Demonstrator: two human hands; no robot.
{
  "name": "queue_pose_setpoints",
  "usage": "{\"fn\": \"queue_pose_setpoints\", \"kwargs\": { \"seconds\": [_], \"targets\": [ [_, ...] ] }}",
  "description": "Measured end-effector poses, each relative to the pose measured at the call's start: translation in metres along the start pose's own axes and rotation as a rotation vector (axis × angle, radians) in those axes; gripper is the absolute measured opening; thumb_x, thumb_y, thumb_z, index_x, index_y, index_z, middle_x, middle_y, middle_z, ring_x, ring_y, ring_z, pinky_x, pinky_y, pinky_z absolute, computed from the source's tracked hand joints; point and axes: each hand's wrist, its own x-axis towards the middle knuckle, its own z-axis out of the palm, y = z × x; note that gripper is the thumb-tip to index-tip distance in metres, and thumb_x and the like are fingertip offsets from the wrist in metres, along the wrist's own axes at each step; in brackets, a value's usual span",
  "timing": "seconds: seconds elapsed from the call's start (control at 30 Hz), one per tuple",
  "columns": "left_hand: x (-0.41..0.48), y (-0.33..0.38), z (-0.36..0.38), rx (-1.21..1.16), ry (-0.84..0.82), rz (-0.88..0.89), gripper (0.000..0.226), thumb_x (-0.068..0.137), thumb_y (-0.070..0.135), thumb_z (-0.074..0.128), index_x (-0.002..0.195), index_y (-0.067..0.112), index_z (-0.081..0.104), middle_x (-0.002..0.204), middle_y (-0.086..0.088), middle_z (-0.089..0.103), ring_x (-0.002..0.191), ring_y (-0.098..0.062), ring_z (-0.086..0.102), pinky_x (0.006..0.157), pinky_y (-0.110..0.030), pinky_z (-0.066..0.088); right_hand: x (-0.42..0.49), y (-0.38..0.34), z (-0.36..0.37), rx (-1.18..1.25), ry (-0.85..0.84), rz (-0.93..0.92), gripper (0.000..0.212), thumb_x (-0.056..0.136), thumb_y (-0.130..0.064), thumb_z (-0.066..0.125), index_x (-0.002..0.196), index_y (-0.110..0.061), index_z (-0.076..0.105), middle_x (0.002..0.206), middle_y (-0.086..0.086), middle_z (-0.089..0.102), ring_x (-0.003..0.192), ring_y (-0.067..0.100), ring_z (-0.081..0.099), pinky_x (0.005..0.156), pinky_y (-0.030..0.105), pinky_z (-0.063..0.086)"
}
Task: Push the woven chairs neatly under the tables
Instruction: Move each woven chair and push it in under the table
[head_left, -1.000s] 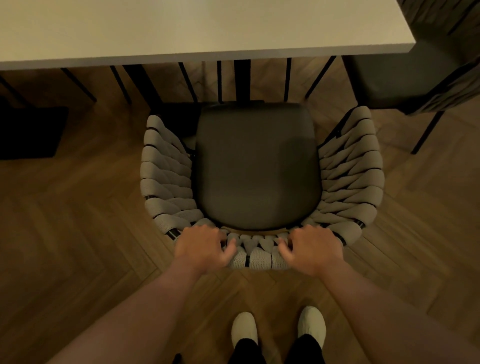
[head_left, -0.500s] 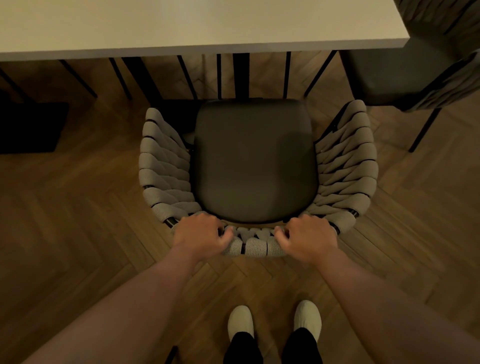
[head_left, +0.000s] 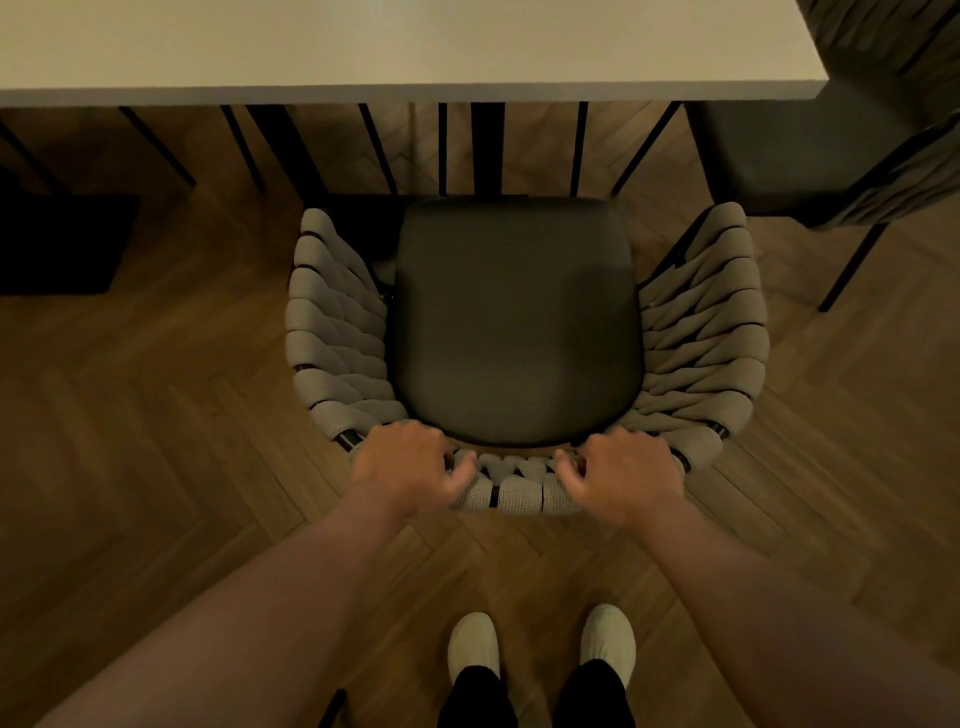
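Note:
A woven chair (head_left: 519, 327) with a dark seat cushion and beige braided back stands in front of me, facing the white table (head_left: 395, 52). The front edge of its seat sits just short of the table's near edge. My left hand (head_left: 408, 467) grips the top of the curved backrest left of centre. My right hand (head_left: 626, 475) grips the same rim right of centre. Both hands have fingers curled over the weave.
A second woven chair (head_left: 841, 156) stands at the table's right end, partly tucked under. Black table legs (head_left: 485, 148) run under the tabletop. A dark box or mat (head_left: 62, 244) lies on the wooden floor at left. My feet (head_left: 540, 644) stand behind the chair.
The chair has slid forward towards the table with both hands on its backrest, and my fingers have closed more tightly over the rim.

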Motion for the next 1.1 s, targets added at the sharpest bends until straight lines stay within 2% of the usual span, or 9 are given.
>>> {"fn": "queue_pose_setpoints", "kwargs": {
  "seconds": [0.23,0.37,0.47,0.53,0.6,0.7,0.83,0.9,1.1],
  "targets": [
    [-0.003,0.006,-0.002,-0.015,-0.008,-0.058,0.059,0.093,0.062,0.028,0.067,0.025,0.065,0.061,0.006,0.058,0.056,-0.011,0.053,0.051,-0.027,0.036,-0.004,0.002,-0.003,0.042,-0.037,-0.004,0.062,0.1,-0.057,0.028,0.056,-0.021,0.054,0.052,-0.002,0.052,0.047,0.015,0.049,0.054,0.034,0.05],
    [-0.031,0.02,-0.008,-0.032,-0.081,-0.041,0.061,0.098,0.054,0.014,0.108,0.03,0.069,0.102,0.002,0.068,0.097,-0.018,0.059,0.094,-0.039,0.04,-0.027,-0.005,-0.007,0.055,-0.055,-0.09,0.056,0.102,-0.05,0.022,0.063,-0.021,0.05,0.06,-0.003,0.052,0.057,0.017,0.049,0.073,0.041,0.048],
    [-0.069,0.035,-0.01,-0.145,-0.138,-0.104,0.055,0.101,0.05,0.029,0.149,0.025,0.039,0.157,0.001,0.037,0.146,-0.026,0.026,0.122,-0.046,0.014,-0.048,-0.011,-0.013,0.124,-0.11,-0.104,0.05,0.103,-0.052,0.027,0.107,-0.016,0.062,0.1,0.002,0.062,0.102,0.023,0.058,0.103,0.045,0.041],
    [-0.094,0.047,-0.02,-0.235,-0.201,-0.17,0.063,0.1,0.04,0.041,0.157,0.021,0.021,0.167,0.001,0.011,0.153,-0.027,0.005,0.123,-0.044,0.013,-0.06,-0.013,-0.017,0.166,-0.19,-0.097,0.059,0.103,-0.052,0.032,0.147,-0.013,0.041,0.149,0.006,0.047,0.143,0.027,0.035,0.121,0.045,0.024],
    [-0.119,0.063,-0.036,-0.344,-0.259,-0.246,0.062,0.1,0.031,0.046,0.157,0.02,0.022,0.166,-0.001,0.013,0.15,-0.026,0.017,0.117,-0.039,0.026,-0.073,-0.012,-0.024,0.187,-0.237,-0.132,0.065,0.103,-0.049,0.037,0.157,-0.015,0.023,0.164,0.005,0.024,0.153,0.026,0.012,0.125,0.044,0.013],
    [-0.155,0.084,-0.042,-0.578,-0.43,-0.405,0.055,0.101,0.027,0.049,0.154,0.022,0.033,0.154,-0.007,0.04,0.137,-0.026,0.042,0.107,-0.034,0.038,-0.089,-0.007,-0.039,0.234,-0.295,-0.198,0.057,0.102,-0.042,0.045,0.152,-0.016,0.034,0.164,0.005,0.023,0.153,0.025,0.011,0.122,0.046,0.024],
    [-0.205,0.109,-0.03,-0.818,-0.491,-0.589,0.044,0.099,0.025,0.055,0.142,0.018,0.052,0.143,-0.005,0.054,0.128,-0.021,0.053,0.106,-0.028,0.041,-0.111,-0.001,-0.06,0.241,-0.406,-0.272,0.039,0.101,-0.034,0.048,0.131,-0.012,0.058,0.134,0.011,0.059,0.122,0.028,0.055,0.097,0.042,0.049],
    [-0.234,0.121,-0.025,-0.895,-0.465,-0.651,0.04,0.099,0.024,0.056,0.139,0.015,0.055,0.137,-0.005,0.058,0.124,-0.02,0.055,0.102,-0.026,0.042,-0.124,0.001,-0.064,0.211,-0.477,-0.319,0.036,0.101,-0.033,0.047,0.125,-0.011,0.062,0.12,0.011,0.066,0.105,0.027,0.061,0.089,0.041,0.052],
    [-0.32,0.146,-0.01,-0.991,-0.372,-0.832,0.033,0.099,0.021,0.057,0.13,0.012,0.062,0.13,-0.006,0.063,0.119,-0.021,0.059,0.097,-0.028,0.044,-0.157,-0.01,-0.069,0.169,-0.6,-0.413,0.037,0.1,-0.033,0.051,0.129,-0.014,0.062,0.121,0.008,0.066,0.108,0.025,0.062,0.095,0.044,0.053]
  ]
}}
